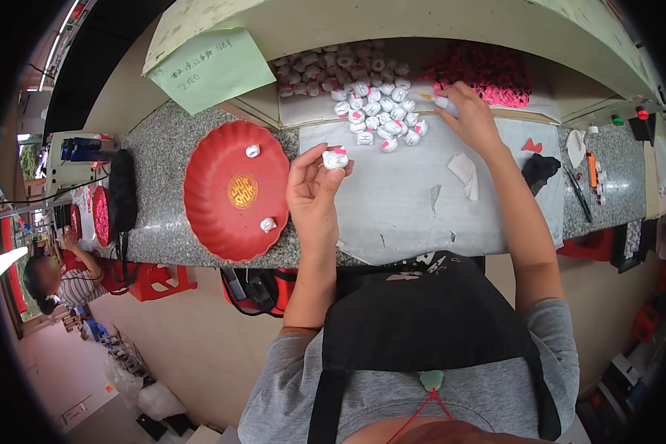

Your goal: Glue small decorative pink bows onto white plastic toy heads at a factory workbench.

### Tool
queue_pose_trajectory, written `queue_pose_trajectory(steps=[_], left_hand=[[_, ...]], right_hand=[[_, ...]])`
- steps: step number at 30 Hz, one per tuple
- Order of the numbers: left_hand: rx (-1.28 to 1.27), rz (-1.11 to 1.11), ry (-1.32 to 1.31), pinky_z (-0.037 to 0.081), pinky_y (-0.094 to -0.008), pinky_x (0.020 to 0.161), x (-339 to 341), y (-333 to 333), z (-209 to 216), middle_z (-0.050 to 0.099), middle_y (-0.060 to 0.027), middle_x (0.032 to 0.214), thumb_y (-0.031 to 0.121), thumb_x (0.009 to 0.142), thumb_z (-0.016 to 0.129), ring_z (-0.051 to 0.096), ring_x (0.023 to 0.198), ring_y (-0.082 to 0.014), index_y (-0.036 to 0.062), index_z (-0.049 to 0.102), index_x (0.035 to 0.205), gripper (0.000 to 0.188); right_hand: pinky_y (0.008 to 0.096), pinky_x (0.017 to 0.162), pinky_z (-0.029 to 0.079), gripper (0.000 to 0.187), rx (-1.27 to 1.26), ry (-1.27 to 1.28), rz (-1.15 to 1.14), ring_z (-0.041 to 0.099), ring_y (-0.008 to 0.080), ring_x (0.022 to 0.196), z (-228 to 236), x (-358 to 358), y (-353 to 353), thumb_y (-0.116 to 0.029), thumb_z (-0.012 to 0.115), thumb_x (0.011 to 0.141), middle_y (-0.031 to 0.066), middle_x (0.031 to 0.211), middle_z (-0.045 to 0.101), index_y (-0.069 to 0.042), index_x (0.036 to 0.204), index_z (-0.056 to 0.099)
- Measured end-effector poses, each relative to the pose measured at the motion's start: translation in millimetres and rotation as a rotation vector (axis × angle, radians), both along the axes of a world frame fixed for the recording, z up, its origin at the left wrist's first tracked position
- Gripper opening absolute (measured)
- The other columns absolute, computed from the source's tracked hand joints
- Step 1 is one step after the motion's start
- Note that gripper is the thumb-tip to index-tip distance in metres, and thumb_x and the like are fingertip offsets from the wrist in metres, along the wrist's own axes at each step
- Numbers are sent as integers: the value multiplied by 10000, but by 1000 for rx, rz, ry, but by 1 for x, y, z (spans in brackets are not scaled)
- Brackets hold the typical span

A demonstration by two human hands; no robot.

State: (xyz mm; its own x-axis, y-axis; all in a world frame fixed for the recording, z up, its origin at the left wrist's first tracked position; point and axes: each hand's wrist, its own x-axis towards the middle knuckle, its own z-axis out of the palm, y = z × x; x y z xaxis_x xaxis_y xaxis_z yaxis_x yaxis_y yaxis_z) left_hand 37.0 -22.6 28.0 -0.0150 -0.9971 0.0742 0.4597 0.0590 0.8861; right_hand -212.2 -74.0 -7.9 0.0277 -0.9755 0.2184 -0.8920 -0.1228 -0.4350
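Note:
My left hand (314, 196) pinches a small white cat-head-shaped piece with a pink bow (335, 158) between thumb and fingers, above the left edge of the white work sheet (399, 200). Farther right and away from me, my right hand (472, 117) is closed around a small whitish bottle (447, 106) whose thin orange-yellow tip points left. That tip is beside a heap of similar white pieces (377, 111), several with pink on them. Behind the right hand lies a pile of small pink parts (488, 74). Left of my left hand stands a red scalloped bowl (214, 200) holding two white pieces.
A green handwritten note (213, 70) hangs from the shelf edge (392, 22) over the bench. At the right lie a black cloth (542, 172), a black pen (578, 194) and an orange tube (591, 170). Another person (70, 277) sits at the far left.

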Motion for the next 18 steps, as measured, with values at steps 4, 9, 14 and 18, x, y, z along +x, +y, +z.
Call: queue_pose_trajectory(steps=[4,9,14,18], left_hand=[[9,6,-4,444,-308,751,4,-2,-2,515,-102,934,-12,728,536,528,830,-166,-20,434,1008,298],[12,-52,4,444,-295,744,-7,-3,-2,518,-99,932,-10,727,538,537,805,-169,-20,430,1013,306],[48,-100,27,442,-288,743,-19,1,0,515,-110,952,-21,727,532,536,820,-169,-21,428,1015,306],[69,-160,32,433,-272,753,-28,6,3,516,-105,946,-48,722,523,527,843,-160,-25,431,1016,309]], right_hand=[[313,645,418,200,-47,-114,25,513,254,779,-1,-4,10,-31,595,647,81,845,492,-24,829,514],[284,613,431,139,-304,-250,30,537,204,681,-3,-2,18,-8,569,682,73,755,526,-13,806,506],[224,565,415,93,18,-930,-121,494,91,603,28,22,47,15,526,715,57,734,541,-6,803,502],[212,538,404,113,-60,-985,-94,483,81,577,49,42,74,33,516,713,69,716,543,12,824,507]])
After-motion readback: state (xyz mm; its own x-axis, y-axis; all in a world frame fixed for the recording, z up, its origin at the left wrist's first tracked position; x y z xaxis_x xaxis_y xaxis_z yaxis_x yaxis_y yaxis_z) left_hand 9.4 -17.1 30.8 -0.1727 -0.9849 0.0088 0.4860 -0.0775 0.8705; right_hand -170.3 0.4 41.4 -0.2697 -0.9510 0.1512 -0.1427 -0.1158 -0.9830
